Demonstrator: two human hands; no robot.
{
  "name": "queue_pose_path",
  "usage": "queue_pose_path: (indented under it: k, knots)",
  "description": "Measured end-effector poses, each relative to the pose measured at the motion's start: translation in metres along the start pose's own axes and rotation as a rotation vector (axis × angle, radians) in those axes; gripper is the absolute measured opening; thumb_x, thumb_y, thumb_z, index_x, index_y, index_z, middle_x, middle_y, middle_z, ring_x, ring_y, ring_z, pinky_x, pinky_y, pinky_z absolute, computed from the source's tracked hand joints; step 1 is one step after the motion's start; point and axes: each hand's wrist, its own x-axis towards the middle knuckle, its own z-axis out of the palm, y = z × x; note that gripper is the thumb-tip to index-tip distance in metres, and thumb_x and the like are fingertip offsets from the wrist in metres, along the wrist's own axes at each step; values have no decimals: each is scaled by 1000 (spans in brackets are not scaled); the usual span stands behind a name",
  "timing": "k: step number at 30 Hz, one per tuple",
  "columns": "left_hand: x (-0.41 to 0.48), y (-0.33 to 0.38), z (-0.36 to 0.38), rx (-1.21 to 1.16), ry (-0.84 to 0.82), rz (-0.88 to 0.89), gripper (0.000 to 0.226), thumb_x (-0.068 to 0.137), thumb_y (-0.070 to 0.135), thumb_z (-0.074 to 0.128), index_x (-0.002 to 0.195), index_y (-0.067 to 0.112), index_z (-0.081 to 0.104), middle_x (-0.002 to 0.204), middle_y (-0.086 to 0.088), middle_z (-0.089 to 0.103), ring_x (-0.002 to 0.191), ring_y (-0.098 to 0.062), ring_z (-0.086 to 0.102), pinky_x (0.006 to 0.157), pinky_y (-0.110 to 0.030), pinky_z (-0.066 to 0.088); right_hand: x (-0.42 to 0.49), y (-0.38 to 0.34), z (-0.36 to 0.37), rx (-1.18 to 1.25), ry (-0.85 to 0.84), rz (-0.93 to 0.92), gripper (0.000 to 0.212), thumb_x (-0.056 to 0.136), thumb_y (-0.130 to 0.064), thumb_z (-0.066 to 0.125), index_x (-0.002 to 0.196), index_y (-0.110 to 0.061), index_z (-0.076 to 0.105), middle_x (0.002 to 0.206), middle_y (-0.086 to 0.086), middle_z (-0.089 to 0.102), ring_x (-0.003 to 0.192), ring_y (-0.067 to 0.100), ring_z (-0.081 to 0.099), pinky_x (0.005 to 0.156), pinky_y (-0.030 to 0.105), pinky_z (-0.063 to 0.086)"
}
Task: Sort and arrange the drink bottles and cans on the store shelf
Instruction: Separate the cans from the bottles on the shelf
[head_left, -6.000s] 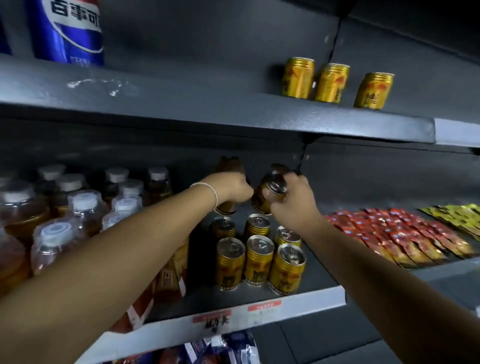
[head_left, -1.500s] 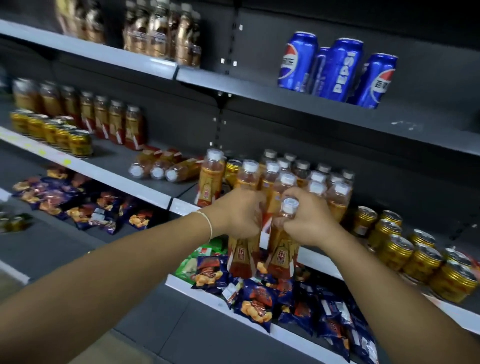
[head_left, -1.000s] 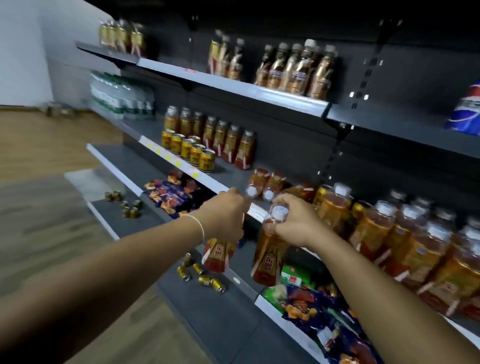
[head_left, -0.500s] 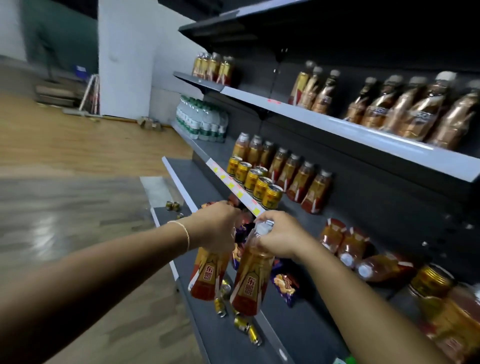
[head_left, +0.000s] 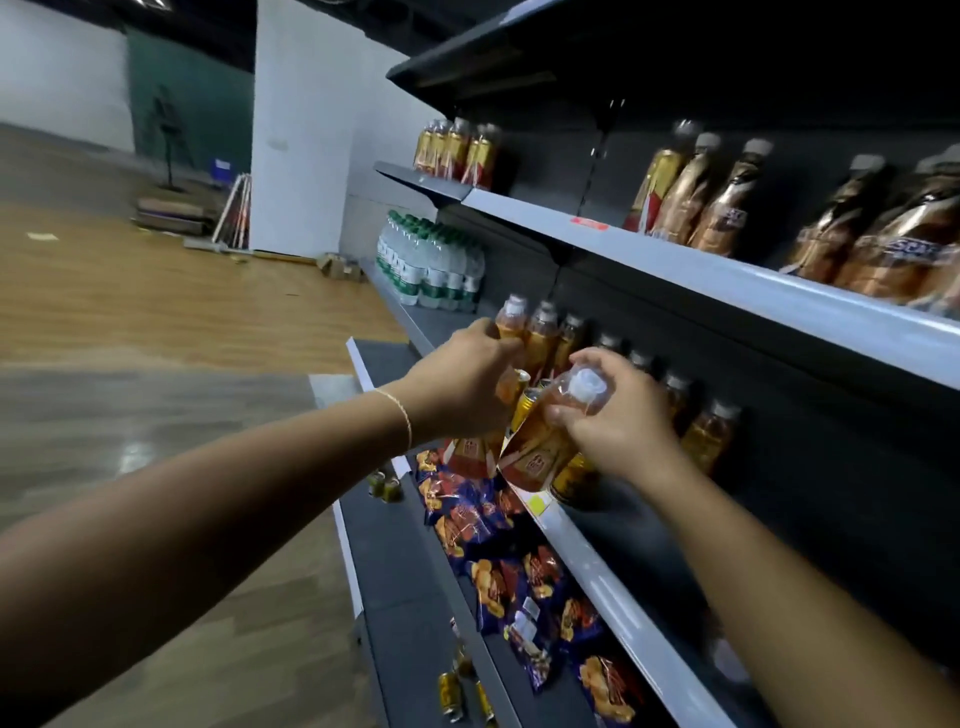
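Head view, left hand (head_left: 462, 387): we curl its fingers round the upper part of the first tea bottle (head_left: 467, 453). Only the red label end shows, hanging under the hand.
Head view, right hand (head_left: 621, 421): we grip the second tea bottle (head_left: 537, 449) round the neck, just below its white cap (head_left: 587, 387). The cap tilts toward us, and the base points down and to the left of this hand.
Both bottles: they are in the air, side by side and nearly touching, in front of the edge of the middle shelf (head_left: 597, 566). They do not stand on it.
Target, as we judge: the row of same bottles (head_left: 543, 332) stands just behind both hands. A free place seems to lie to the right of the right hand, beyond the last bottle (head_left: 711, 436).
In the way: gold cans (head_left: 571, 480) stand directly under the right hand, between us and the row.
How to do it well: we should first turn each bottle upright, then lift it over the cans. We set the base flat on the board, label to the front, one hand at a time.
Risk: a bottle held by the neck can swing and knock the cans. Snack packets (head_left: 498, 519) lie below both hands, where a dropped bottle would land.
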Motion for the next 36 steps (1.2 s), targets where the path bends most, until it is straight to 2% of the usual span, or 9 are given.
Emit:
queue_pose_path:
  k: [3,6,12,15,20,22,25,29,36]
  knots:
    - [27,-8,7,-4,45,32,43,74,14,67,116,21,59,107,-5,44,96,-27,51,74,-37,52,21,12,1,-29,121,-36,51,68,-16,87,104,-39,58,86,-18,62,74,0,65,64,18,56]
    - [53,-19,17,6,78,66,49,75,14,67,122,21,56,110,-7,45,101,-29,49,73,-39,52,40,25,4,-65,187,-74,53,68,-17,87,109,-37,60,91,-16,62,82,7,65,71,21,53]
    - [114,-46,44,-1,128,153,44,76,14,68,118,15,56,115,-10,43,104,-31,48,73,-46,53,78,56,17,-197,288,-260,50,72,-6,81,116,-22,63,108,-13,57,97,0,52,85,1,38]
    - [146,-63,63,20,163,237,46,78,14,67,122,14,54,125,-15,42,107,-34,47,71,-42,52,104,71,25,-268,304,-263,51,72,0,79,119,-16,63,119,-4,61,104,2,51,94,12,43]
    - [207,-97,93,7,159,337,44,79,12,68,120,13,53,125,-13,43,108,-33,45,68,-45,52,157,92,43,-324,334,-127,53,75,-5,80,120,-26,62,119,-4,60,104,9,56,83,-2,37]
    - [230,-111,104,-13,154,354,45,79,11,67,122,13,53,125,-14,44,108,-33,46,65,-40,49,178,100,51,-317,347,-39,55,76,-10,81,122,-32,61,112,-6,60,97,8,59,80,5,42]
    - [263,-133,121,-39,126,373,50,77,10,65,125,13,52,121,-13,45,107,-34,47,63,-34,37,212,114,63,-280,364,105,55,78,-18,82,129,-24,62,107,-10,64,97,7,62,86,18,45]
    - [296,-159,145,-120,49,371,54,76,15,67,126,15,47,118,-11,46,107,-32,48,66,-33,37,253,139,77,-277,343,306,54,80,-26,79,130,-24,59,105,-11,63,107,10,60,90,19,39]
    - [330,-186,184,-214,-129,338,56,74,22,74,120,15,42,112,-8,46,104,-31,52,66,-33,34,292,177,109,-250,325,403,70,76,-20,83,138,-25,50,124,-4,61,114,13,56,99,24,41]
